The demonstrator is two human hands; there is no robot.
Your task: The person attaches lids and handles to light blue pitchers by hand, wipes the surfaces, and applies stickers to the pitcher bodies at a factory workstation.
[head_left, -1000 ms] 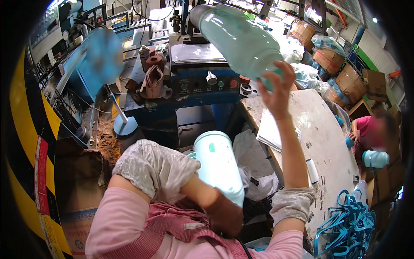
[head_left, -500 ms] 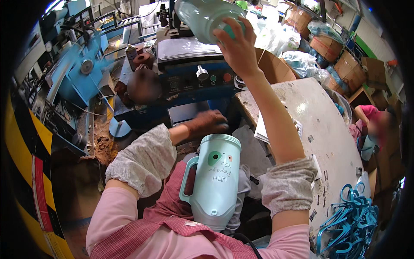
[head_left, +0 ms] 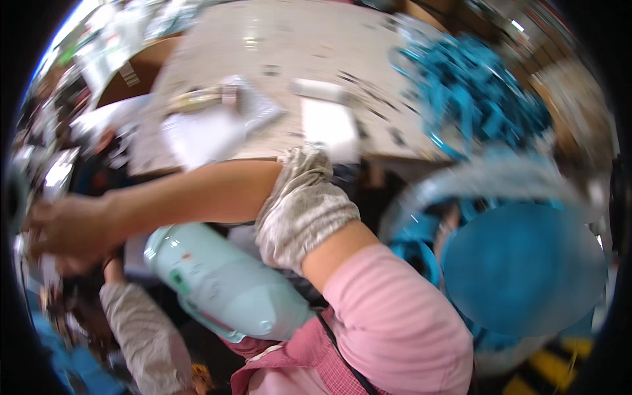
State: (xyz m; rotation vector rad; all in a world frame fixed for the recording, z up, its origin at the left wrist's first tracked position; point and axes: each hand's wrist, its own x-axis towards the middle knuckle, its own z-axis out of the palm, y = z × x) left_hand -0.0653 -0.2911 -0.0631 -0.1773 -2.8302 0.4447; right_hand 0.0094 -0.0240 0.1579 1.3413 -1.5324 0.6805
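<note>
A pale mint-green plastic jug (head_left: 224,289) with a side handle lies tilted across my lap, its open mouth toward the upper left. My right forearm crosses over it. Far at the left edge is my right hand (head_left: 69,227), smeared by motion, its fingers beside a dull greenish round shape (head_left: 14,194) cut off by the picture's rim. Whether the fingers hold that shape is unclear. My left forearm, in a speckled grey sleeve (head_left: 145,336), reaches up below the right hand. My left hand's fingers are mostly hidden there.
A worn pale table (head_left: 296,39) spans the top, bearing clear plastic bags (head_left: 204,131), a white paper piece (head_left: 329,125) and a heap of blue plastic strips (head_left: 474,92). To the right, a clear bag (head_left: 487,178) contains blue plastic parts. A brown carton (head_left: 135,72) stands upper left.
The view has swung right, bringing the table and blue parts closer to the middle. The jug that my right hand gripped overhead no longer shows clearly. The other jug stays on my lap.
</note>
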